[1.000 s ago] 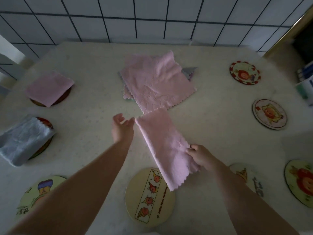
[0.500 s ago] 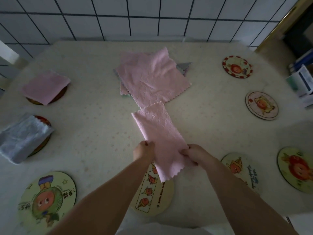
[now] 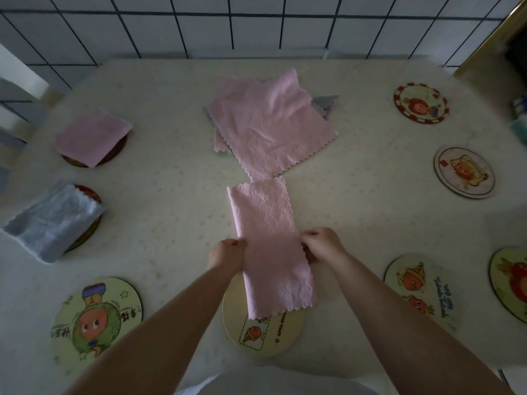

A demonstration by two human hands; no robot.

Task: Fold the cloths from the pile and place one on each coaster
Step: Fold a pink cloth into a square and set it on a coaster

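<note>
Head view: legible writing is scarce; the cream coaster nearest the person carries a line of print along a dashed panel of small fruit figures, too small to read with certainty; the green-rimmed coaster at near left bears characters beside a round orange face, and the coaster at near right bears cursive script, neither decipherable. The pink cloth, folded into a long narrow strip, runs with its long axis from the person toward the pile; its far end lies on the table just short of the pile, its near end with scalloped edge overlaps the cream coaster. The left hand pinches the strip's left edge at mid-length, fingers curled; the right hand pinches the right edge opposite, fingers likewise curled. Fabric is a soft embossed microfibre with zigzag-cut hems; the pile's top sheet is pink, spread flat and creased, with grey corners showing beneath. At far left a folded pink square sits on a dark round coaster; nearer, a folded grey cloth covers another coaster, overhanging it. Uncovered round coasters with cartoon prints lie along the right: red-bordered, pale, and one cut by the frame edge. The tabletop is cream with faint speckle; white tiles with dark grout stand behind.
</note>
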